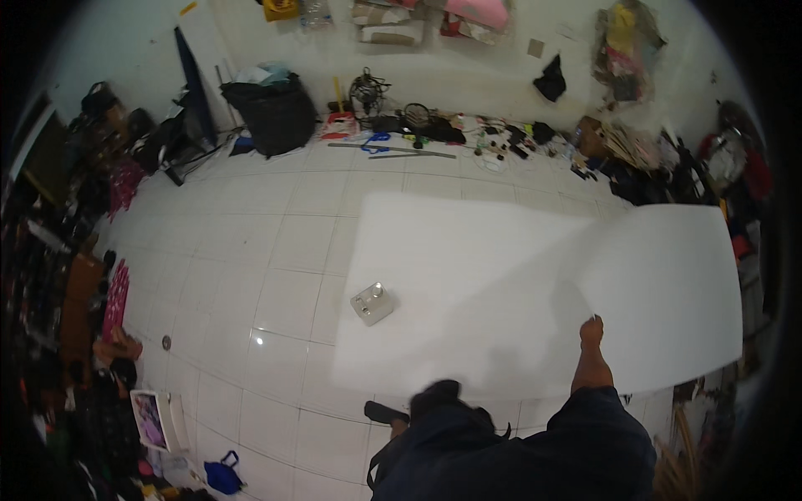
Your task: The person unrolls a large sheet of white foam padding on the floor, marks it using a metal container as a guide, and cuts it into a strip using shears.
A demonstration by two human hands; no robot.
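A large white sheet (443, 250) lies over the tiled floor in front of me. Its right part (677, 284) bends upward in a broad curve. My right hand (591, 329) reaches over the sheet where the curve begins, its fingers closed. A tiny pale bit shows at the fingertips, too small to name; whether the hand grips the sheet itself is unclear. On the sheet's left side rests a small beige box-shaped device (373, 306) with a round silvery knob on top. My left hand is out of sight. My dark clothing covers the lower middle of the view.
White floor tiles (225, 275) extend to the left. Along the back wall stand a black bag (271, 113), long metal strips (393, 154) and scattered small items. Piled goods line both sides. A blue pouch (223, 473) and a framed picture (154, 420) lie lower left.
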